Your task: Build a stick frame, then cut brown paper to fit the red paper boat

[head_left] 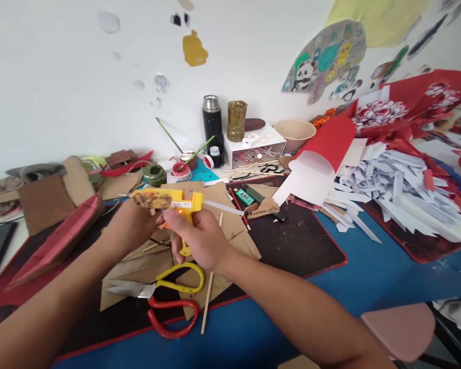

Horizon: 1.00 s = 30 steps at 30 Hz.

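Observation:
My right hand (203, 238) is wrapped around the handle of a yellow hot glue gun (192, 201). The gun's front is crusted with brown residue, an orange light glows on its side, and a whitish glue stick (223, 207) sticks out of its back. My left hand (132, 223) is closed just below the gun's front end; its fingertips are hidden, and I cannot make out what they hold. Below both hands, scissors (149, 291) with one yellow and one red handle lie spread on cardboard pieces (123, 287). A thin wooden stick (207, 302) lies beside the scissors.
A red-and-brown cardboard boat shape (61, 238) lies at left. Paint jars (182, 171), a black thermos (212, 123) and a white box (253, 148) stand by the wall. White paper strips (392, 179) pile up at right, near a red paper cone (328, 141). A pink seat (401, 328) sits below the table edge.

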Each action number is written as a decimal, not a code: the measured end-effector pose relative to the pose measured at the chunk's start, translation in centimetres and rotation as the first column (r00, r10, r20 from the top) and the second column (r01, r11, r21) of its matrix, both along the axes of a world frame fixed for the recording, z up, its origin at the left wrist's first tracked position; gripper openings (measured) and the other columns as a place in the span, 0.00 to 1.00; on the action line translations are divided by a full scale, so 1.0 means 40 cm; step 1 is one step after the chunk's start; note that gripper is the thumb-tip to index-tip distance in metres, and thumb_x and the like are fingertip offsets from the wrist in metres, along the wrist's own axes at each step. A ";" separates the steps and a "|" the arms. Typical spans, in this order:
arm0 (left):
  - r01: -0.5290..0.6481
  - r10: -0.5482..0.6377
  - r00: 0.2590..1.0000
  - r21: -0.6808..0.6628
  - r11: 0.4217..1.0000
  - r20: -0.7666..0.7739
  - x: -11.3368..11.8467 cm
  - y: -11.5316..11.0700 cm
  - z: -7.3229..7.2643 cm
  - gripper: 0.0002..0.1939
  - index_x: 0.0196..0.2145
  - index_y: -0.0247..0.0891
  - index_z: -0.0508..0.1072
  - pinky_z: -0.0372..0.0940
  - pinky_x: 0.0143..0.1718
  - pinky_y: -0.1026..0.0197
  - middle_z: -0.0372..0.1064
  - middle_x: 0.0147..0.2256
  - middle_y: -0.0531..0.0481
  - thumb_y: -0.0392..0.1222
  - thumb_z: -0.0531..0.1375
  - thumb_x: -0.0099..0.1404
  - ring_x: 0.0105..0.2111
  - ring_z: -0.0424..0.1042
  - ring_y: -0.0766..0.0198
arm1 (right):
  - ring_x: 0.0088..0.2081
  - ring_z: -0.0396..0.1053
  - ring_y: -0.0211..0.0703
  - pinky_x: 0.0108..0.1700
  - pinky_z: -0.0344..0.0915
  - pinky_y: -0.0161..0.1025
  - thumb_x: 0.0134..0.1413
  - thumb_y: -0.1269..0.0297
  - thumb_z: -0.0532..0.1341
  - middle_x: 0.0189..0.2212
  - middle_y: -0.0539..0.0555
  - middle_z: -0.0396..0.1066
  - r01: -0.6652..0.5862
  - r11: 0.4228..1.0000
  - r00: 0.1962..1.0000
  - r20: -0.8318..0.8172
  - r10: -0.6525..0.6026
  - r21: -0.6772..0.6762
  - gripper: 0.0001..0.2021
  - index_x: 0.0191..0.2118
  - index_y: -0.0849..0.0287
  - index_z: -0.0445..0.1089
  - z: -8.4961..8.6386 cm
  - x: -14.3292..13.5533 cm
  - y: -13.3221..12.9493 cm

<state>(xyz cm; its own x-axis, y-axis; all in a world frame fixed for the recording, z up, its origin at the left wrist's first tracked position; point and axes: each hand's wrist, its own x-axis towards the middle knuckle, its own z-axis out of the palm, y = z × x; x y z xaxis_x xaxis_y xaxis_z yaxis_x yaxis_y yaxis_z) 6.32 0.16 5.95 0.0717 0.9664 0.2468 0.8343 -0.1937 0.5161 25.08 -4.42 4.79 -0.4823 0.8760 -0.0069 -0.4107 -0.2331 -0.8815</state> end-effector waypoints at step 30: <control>-0.285 0.245 0.797 -0.015 0.959 0.552 -0.114 -0.157 -0.061 0.15 0.35 0.45 0.85 0.80 0.48 0.52 0.87 0.37 0.49 0.58 0.72 0.60 0.40 0.85 0.50 | 0.13 0.60 0.35 0.17 0.53 0.33 0.54 0.21 0.62 0.13 0.42 0.61 0.018 1.000 0.926 0.376 -0.013 -0.011 0.35 0.35 0.54 0.68 -0.043 -0.012 0.001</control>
